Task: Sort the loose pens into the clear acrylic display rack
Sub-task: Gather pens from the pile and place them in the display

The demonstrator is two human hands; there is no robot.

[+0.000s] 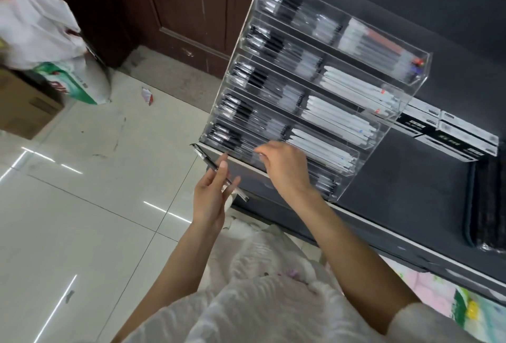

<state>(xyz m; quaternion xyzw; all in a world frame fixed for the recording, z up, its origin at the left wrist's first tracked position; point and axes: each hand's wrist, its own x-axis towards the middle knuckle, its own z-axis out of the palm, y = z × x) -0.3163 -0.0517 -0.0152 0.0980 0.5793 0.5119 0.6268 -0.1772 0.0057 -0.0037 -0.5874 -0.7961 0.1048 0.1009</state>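
Reaching into the lowest tiers of a clear acrylic display rack (315, 80), a person is working at a dark shop shelf (410, 200) with one loose pen (219, 171) in the left hand (210, 197). The fingers of that hand are lying mostly straight, with the thumb and fingertips pinching the barrel near its middle, so that the pen is slanting from upper left to lower right just in front of the rack's bottom edge. The right hand (284, 167) is curling its fingers over the front lip of a lower tier; whether it is gripping a pen there or only steadying the acrylic cannot be told, since the fingertips are hidden behind the knuckles.

Judging by its slim, clear-and-black body, the pen is likely light, rigid and somewhat slick (a grip at mid-barrel looks the safest hold, keeping it balanced for sliding in lengthwise). The rack itself is probably brittle at its thin edges and is asking for gentle contact.

Motion blur is smearing the black pens (246, 112) stacked in the left compartments, so neither count nor type is readable. White pens (336, 115) are filling the right compartments, their markings too small to make out. Boxes (451, 134) beside the rack are blurred, and the shelf's lower contents are being cut off at the frame edge.
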